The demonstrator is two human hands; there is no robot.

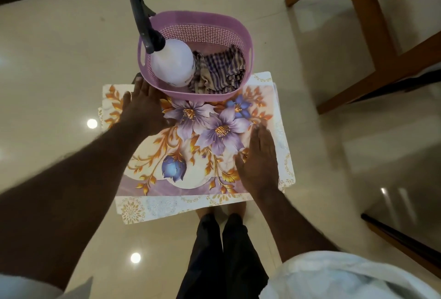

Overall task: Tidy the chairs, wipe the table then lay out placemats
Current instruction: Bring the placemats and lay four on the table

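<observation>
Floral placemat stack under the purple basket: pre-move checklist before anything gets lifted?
1. Purple perforated plastic basket off the floral placemat stack: not ok, it sits on the far end.
2. White spray bottle with black trigger inside basket: ok.
3. Checked cloth inside basket: ok.
4. Left hand flat on stack, no grip: ok.
5. Right hand flat on stack, no grip: ok.
6. What supports the stack: cannot tell.

One view only — a wide-angle camera on the person's head, aimed almost straight down. It looks along both forearms to the placemats [191, 155] close below, with the basket [198, 36] at their far edge. The person's legs show at the bottom — the glossy floor [59, 60] curves outward toward the frame's sides.
</observation>
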